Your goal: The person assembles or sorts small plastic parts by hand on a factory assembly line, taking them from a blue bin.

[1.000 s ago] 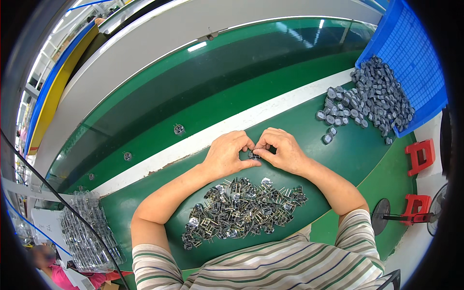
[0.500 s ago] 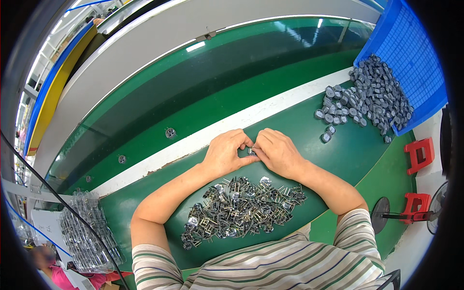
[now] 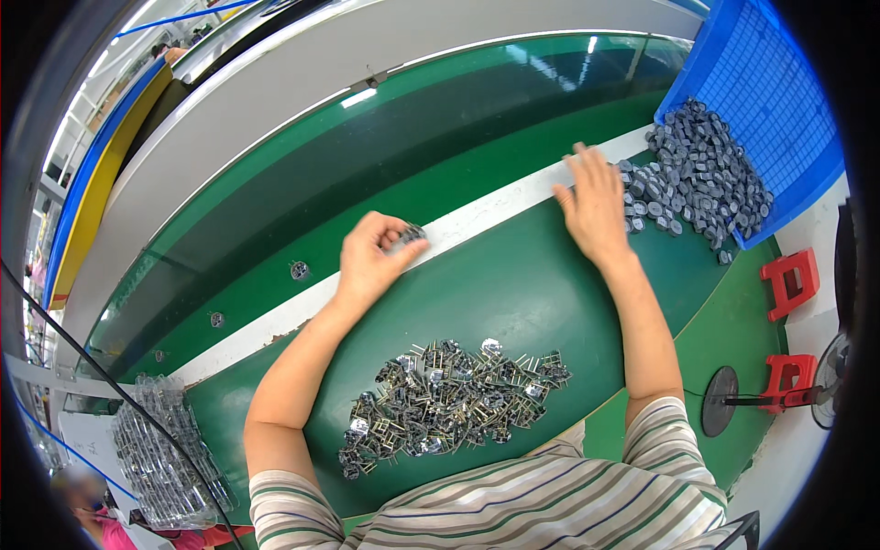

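My left hand [image 3: 368, 261] is closed on a small dark round electronic part [image 3: 411, 235], held above the inner edge of a white strip [image 3: 490, 209]. The fingers partly cover the part, so its details do not show. My right hand [image 3: 596, 206] is open and slightly blurred, its fingers stretched out above the strip, beside a heap of grey round caps [image 3: 701, 170]. Nothing shows in that hand. On the green table between my forearms lies a pile of small electronic parts with metal pins [image 3: 449, 394].
The caps spill from a tipped blue crate [image 3: 770, 73] at the far right. Beyond the strip runs a green belt [image 3: 495, 170] carrying several round parts [image 3: 299, 269]. Stacked clear plastic trays [image 3: 170, 449] stand at left. Red stools [image 3: 790, 282] and a fan [image 3: 830, 380] are at right.
My hands, together over the table before, have separated. The left has moved left and away from me with the part; the right has let go and reached right toward the caps.
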Available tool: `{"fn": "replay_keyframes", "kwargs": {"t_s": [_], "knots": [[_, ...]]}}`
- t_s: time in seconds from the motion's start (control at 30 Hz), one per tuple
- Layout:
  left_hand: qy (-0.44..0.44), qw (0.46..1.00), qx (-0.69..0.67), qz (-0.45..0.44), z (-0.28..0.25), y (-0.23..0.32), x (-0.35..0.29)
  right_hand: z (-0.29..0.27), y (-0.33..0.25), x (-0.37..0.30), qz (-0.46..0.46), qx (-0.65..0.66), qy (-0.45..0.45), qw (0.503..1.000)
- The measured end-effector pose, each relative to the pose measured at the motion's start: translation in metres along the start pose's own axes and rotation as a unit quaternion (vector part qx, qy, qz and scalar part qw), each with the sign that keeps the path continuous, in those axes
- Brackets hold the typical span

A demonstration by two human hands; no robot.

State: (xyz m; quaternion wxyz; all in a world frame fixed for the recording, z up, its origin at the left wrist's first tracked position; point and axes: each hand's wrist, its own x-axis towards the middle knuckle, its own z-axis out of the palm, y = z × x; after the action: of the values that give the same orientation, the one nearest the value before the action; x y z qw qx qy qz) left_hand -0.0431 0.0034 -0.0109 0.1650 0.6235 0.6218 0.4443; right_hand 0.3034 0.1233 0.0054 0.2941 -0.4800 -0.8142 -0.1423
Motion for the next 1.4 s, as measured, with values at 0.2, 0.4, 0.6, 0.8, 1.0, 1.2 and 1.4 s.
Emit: {"fn": "replay_keyframes", "kwargs": {"t_s": [0.2,0.4,0.6,0.8,1.0,1.2,1.4], "knots": [[0.041,0.990,0.095,-0.093,-0.027,-0.030,0.019,0.015,0.045,-0.002,0.127,-0.092,-0.086,0.984],[0.015,0.979,0.198,-0.044,-0.027,-0.036,0.016,0.018,-0.019,-0.010,0.080,0.016,-0.042,0.996],[-0.014,0.985,0.097,0.145,-0.006,0.011,-0.003,-0.005,-0.099,-0.022,-0.067,0.133,-0.102,0.984],[-0.177,0.959,0.034,0.218,0.011,0.038,-0.025,-0.049,-0.097,-0.004,-0.231,0.307,-0.019,0.923],[-0.141,0.972,0.025,0.188,0.017,0.026,-0.024,-0.068,-0.108,-0.030,-0.272,0.425,-0.421,0.754],[-0.070,0.949,0.098,0.292,0.012,0.043,-0.023,-0.054,-0.092,-0.025,-0.198,0.386,-0.375,0.819],[-0.150,0.934,0.109,0.305,0.008,0.053,-0.032,-0.057,-0.077,-0.009,-0.187,0.450,-0.479,0.730]]}}
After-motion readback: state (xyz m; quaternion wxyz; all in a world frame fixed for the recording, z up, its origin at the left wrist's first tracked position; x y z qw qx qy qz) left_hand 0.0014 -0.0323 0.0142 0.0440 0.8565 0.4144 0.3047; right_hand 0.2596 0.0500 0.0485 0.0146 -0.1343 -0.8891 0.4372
